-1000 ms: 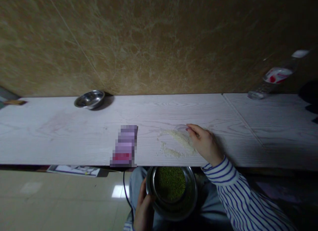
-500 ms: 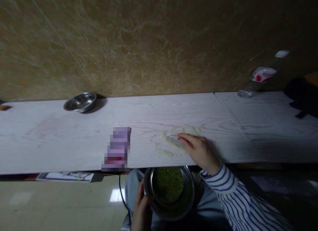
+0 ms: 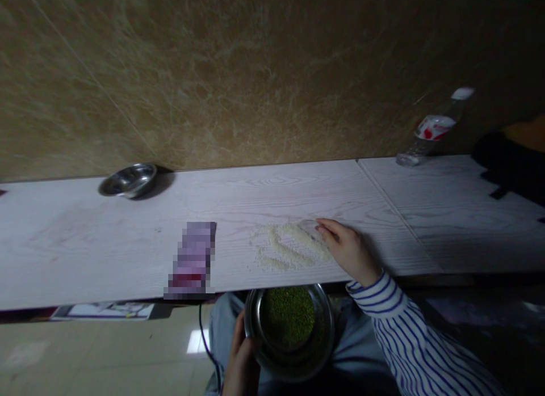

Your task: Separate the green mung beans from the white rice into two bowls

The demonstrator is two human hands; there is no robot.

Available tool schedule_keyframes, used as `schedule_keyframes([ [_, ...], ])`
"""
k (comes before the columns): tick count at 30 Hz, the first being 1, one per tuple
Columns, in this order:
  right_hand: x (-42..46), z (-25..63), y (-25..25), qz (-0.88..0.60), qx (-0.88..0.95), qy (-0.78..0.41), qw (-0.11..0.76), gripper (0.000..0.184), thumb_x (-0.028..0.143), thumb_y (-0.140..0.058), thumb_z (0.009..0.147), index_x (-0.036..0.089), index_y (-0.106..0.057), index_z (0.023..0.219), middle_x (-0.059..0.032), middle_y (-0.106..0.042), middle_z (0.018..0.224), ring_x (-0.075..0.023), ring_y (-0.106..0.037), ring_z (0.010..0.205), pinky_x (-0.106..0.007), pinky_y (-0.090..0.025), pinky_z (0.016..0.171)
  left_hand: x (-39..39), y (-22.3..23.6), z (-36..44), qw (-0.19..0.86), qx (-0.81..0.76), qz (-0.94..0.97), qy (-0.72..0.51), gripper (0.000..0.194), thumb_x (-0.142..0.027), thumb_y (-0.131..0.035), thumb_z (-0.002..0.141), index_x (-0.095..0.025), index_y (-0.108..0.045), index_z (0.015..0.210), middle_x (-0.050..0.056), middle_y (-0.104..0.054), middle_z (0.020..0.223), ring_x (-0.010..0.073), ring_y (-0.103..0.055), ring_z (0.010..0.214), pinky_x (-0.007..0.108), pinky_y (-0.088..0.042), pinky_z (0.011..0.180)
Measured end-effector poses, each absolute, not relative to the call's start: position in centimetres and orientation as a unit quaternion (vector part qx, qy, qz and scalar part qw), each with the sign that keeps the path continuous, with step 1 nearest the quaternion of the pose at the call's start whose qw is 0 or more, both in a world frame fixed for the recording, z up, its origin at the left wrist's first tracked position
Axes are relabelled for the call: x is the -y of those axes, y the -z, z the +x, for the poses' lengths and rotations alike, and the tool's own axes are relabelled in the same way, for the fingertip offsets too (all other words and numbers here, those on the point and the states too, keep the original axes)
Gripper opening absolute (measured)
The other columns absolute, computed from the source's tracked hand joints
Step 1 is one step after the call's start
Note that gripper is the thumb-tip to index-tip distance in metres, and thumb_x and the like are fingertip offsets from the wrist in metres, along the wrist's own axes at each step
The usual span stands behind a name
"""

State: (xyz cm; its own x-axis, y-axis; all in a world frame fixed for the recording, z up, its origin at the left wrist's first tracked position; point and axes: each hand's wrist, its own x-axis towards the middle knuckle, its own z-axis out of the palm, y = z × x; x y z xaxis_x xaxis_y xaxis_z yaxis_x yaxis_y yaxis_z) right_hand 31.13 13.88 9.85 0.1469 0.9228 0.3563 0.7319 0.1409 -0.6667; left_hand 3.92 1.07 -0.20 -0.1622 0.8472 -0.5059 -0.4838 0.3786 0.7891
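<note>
A loose spread of white rice grains (image 3: 283, 247) lies on the pale wooden table (image 3: 106, 237) near its front edge. My right hand (image 3: 348, 249), in a blue-striped sleeve, rests at the right side of the rice with its fingers together on a small clear object (image 3: 309, 228) that I cannot make out. Below the table edge, on my lap, sits a steel bowl of green beans (image 3: 289, 327). My left hand (image 3: 241, 362) grips that bowl's left rim.
A second steel bowl (image 3: 128, 180) stands at the back left by the marbled wall. A blurred purple flat item (image 3: 192, 261) lies left of the rice. A clear plastic bottle (image 3: 430, 129) leans at the back right, with a dark bundle (image 3: 506, 160) beside it.
My right hand swept left through the rice and then drew back to the right, leaving the grains spread in streaks. My left hand stays on the bean bowl.
</note>
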Motion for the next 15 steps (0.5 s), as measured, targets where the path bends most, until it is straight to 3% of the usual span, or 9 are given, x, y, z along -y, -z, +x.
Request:
schedule_keyframes([
  [10,-13.0,31.5,-9.9,-0.606,0.658,-0.162,0.417,0.029,0.028,-0.056,0.094,0.021,-0.079,0.109,-0.0097,-0.082,0.108,-0.0250,-0.079,0.096,-0.037,-0.064,0.086,-1.5,0.4,4.1,0.632,-0.533,0.201,-0.526,0.054,-0.044,-0.082,0.059,-0.028,-0.080,0.111,0.009,-0.076,0.124,0.0430,-0.059,0.130,0.058,-0.046,0.109],
  [15,-12.5,32.9,-10.0,-0.624,0.624,-0.157,0.443,0.030,0.034,-0.058,0.093,0.021,-0.079,0.111,-0.0096,-0.082,0.107,-0.0248,-0.079,0.091,-0.036,-0.065,0.085,-1.3,-0.1,3.8,0.599,-0.553,0.218,-0.536,0.048,-0.041,-0.074,0.067,-0.027,-0.080,0.112,0.008,-0.077,0.120,0.0394,-0.061,0.127,0.054,-0.048,0.108],
])
